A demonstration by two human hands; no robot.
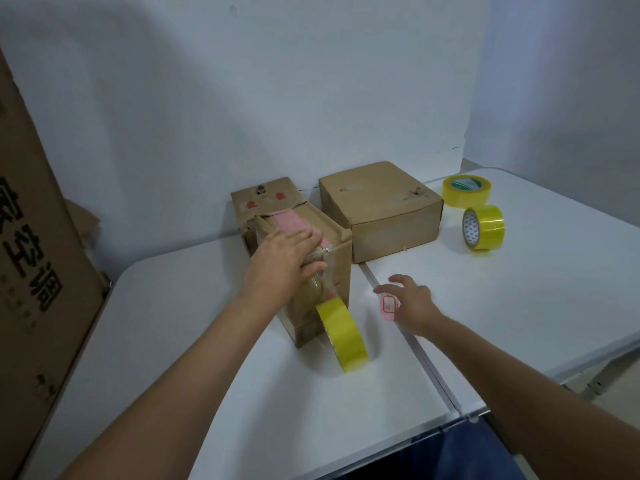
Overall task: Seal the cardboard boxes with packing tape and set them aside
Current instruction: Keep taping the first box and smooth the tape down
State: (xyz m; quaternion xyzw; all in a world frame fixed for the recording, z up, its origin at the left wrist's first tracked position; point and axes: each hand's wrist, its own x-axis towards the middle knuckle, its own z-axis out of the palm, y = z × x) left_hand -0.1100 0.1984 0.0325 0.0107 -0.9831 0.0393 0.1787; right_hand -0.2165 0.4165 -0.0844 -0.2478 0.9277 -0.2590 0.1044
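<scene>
A small cardboard box stands at the middle of the white table, with a pink strip along its top. My left hand lies flat on the top, thumb at the front edge, pressing down clear tape. A yellow tape roll hangs by its strip against the box's front and rests on the table. My right hand is to the right, fingers spread, at a small pink cutter on the table. Whether it touches the cutter is unclear.
A wider closed box sits behind right, and another worn box stands behind the taped one. Two more yellow tape rolls are at the far right. A large cardboard sheet leans at the left. A seam splits the table.
</scene>
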